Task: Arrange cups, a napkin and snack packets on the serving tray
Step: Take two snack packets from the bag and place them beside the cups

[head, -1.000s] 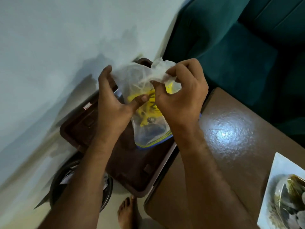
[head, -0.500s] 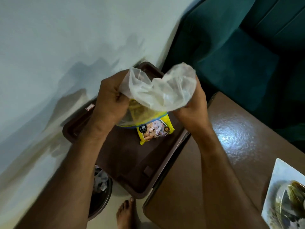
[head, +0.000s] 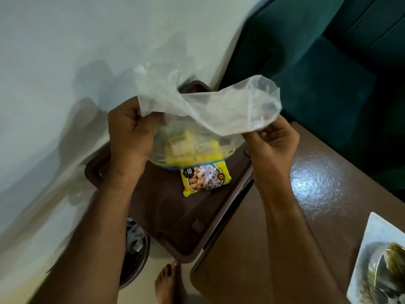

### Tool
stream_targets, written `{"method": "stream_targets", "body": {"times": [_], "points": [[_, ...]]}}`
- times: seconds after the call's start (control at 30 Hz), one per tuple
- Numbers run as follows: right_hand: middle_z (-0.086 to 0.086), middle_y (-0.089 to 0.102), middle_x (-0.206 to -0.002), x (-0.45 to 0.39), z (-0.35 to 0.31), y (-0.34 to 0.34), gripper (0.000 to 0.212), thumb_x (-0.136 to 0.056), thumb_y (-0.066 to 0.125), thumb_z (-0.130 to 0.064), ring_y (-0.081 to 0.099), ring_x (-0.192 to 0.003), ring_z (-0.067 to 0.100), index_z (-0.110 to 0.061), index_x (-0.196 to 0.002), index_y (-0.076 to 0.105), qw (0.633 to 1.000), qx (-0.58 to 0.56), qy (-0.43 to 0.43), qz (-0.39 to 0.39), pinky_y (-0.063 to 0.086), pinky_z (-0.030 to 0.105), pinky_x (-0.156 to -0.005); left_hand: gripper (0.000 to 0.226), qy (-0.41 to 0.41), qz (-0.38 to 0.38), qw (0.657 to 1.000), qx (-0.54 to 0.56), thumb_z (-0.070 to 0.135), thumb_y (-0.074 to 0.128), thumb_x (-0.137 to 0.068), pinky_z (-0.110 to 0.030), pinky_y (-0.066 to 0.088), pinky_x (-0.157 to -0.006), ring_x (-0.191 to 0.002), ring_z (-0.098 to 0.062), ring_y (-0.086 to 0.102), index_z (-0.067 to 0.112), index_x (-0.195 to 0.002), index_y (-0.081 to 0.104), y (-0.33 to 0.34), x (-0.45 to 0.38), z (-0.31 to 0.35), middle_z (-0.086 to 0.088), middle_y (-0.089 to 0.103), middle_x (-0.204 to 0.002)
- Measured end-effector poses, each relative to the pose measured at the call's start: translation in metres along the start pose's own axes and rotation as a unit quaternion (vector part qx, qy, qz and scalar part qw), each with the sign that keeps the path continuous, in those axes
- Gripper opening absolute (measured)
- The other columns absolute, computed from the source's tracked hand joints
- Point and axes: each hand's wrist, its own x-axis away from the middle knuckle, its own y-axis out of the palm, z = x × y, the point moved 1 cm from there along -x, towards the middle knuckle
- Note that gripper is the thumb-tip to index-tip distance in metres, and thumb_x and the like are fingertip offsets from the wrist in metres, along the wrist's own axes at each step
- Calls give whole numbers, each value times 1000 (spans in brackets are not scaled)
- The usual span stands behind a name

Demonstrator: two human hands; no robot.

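Pale wall [head: 65, 62] at left; below it a waste bin [head: 133, 249] on the floor. Left hand [head: 129, 137] and right hand [head: 271, 143] each grip the clear plastic bag [head: 208, 110] above the brown serving tray [head: 175, 227], where a yellow snack packet [head: 205, 177] lies. Glossy brown worktop [head: 274, 216] at right, teal sofa [head: 317, 73] behind.

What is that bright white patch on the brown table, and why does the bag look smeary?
Head view: the patch is lamp glare on the glossy table; the plastic bag is motion-blurred between both hands; their shadows fall on the wall.
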Motion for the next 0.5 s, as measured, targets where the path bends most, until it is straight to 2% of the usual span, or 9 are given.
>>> {"method": "stream_targets", "body": {"times": [0.03,0.1,0.17,0.23,0.3,0.37,0.4,0.43,0.5], "points": [[-5,77,-81,1,1,-2,16,-88,75,3,71,-77,11,-4,-101,70,1000,-4,26,1,59,30,-76,7,-11,29,999,29,28,76,-84,-24,49,-66,-65,0,59,33,-80,73,2,3,-3,17,70,-66],[3,75,-76,7,3,-3,21,-89,72,-1,69,-72,18,-6,-106,61,996,-30,74,25,58,37,-79,23,-61,97,989,90,29,85,-79,-24,49,-62,-61,-7,60,29,-90,64,8,9,-4,12,67,-62],[2,72,-66,12,7,1,30,-86,70,-2,66,-63,15,-17,-104,53,989,-45,117,83,57,32,-72,40,-110,156,973,129,9,84,-75,-26,49,-60,-60,-10,61,26,-98,56,13,16,-5,10,67,-60],[2,69,-61,17,9,1,34,-86,68,0,64,-58,13,-22,-106,51,987,-19,126,94,54,26,-63,45,-127,190,964,135,-13,71,-71,-20,47,-54,-54,-3,59,22,-94,55,17,22,-6,15,65,-55],[11,72,-80,22,10,1,37,-95,66,-3,66,-72,15,-21,-124,51,993,57,96,37,56,29,-68,42,-114,192,969,105,-20,62,-66,-17,42,-51,-52,-9,49,19,-79,58,21,26,-5,12,54,-54],[17,64,-125,26,9,0,64,-97,71,-20,65,-110,16,-23,-152,39,988,134,36,-70,57,36,-96,38,-101,189,972,94,-21,57,-63,-19,39,-52,-59,-21,40,16,-69,61,22,28,-1,-8,45,-61],[12,51,-144,28,8,-1,83,-91,77,-34,54,-130,15,-28,-159,31,969,214,-12,-121,49,36,-110,37,-98,186,974,85,-21,57,-63,-22,39,-55,-63,-24,39,15,-67,64,21,29,0,-11,45,-64],[10,36,-153,29,7,-2,97,-82,81,-52,40,-143,16,-34,-161,27,927,330,-69,-163,40,37,-118,36,-98,180,976,79,-20,56,-63,-25,40,-59,-65,-25,42,14,-66,66,21,29,2,-11,49,-64],[13,18,-161,34,4,0,102,-66,81,-71,22,-150,30,-43,-154,37,810,530,-153,-198,33,48,-119,36,-96,165,979,74,-16,56,-63,-29,41,-65,-67,-23,50,17,-62,71,20,29,8,-2,59,-59]]}}
